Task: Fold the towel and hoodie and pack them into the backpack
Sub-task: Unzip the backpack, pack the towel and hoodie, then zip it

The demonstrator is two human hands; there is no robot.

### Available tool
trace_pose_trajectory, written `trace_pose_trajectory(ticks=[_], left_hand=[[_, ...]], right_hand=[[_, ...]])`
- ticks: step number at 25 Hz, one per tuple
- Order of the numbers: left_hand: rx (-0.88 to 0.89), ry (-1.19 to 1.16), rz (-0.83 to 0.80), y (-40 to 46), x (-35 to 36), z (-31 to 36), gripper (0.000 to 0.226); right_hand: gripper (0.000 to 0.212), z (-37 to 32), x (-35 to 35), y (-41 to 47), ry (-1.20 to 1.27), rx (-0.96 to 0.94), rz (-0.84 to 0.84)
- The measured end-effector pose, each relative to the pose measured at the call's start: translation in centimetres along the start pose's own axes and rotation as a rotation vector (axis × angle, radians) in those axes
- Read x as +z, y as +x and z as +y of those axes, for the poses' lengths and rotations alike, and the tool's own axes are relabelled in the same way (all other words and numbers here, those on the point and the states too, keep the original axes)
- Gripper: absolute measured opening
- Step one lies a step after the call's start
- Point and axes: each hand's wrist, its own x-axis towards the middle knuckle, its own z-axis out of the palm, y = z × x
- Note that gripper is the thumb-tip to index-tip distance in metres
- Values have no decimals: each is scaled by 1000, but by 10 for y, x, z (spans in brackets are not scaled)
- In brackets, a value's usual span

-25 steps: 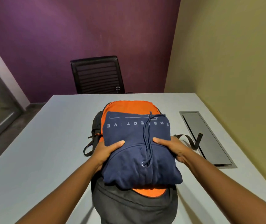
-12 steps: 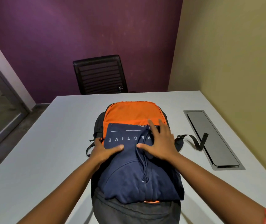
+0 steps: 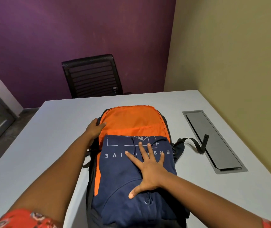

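A black backpack [image 3: 132, 118] with an orange lining lies open and flat in the middle of the table. A folded navy hoodie [image 3: 123, 183] with white lettering lies inside it, over the near half of the lining. My right hand [image 3: 148, 168] rests flat on the hoodie with its fingers spread. My left hand [image 3: 95, 129] grips the backpack's far left rim. No towel shows; the hoodie hides whatever lies under it.
The grey table [image 3: 57, 129] runs to the olive wall on the right. A metal cable hatch [image 3: 213, 142] is set into it at the right, with a backpack strap [image 3: 195, 143] lying across its edge. A black chair [image 3: 92, 76] stands behind the table.
My left hand left the hoodie and moved up to the backpack's left rim. My right hand slid toward me on the hoodie, and the hoodie sits deeper in the bag.
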Motion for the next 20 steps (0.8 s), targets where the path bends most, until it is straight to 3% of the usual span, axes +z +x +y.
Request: trace_pose_trajectory(ticks=[2,5,7,14,16,20], left_hand=[[-44,-75,-9,11,10,6,53],[-37,-102,231,16,19,14,40],[65,-201,279,15,22,28,26],[580,-344,249,-23,8,67,21],[663,-364,182,-41,-3,66,15],[735,-244,-36,-75,-24,46,35]], right_hand=[[128,3,0,-5,6,-28,-32],[129,7,1,-12,-20,-68,-66],[129,7,3,-11,-57,-72,-90],[128,8,0,18,-122,-17,-175],[125,12,-4,29,-112,4,-187],[105,22,-15,46,-10,51,-140]])
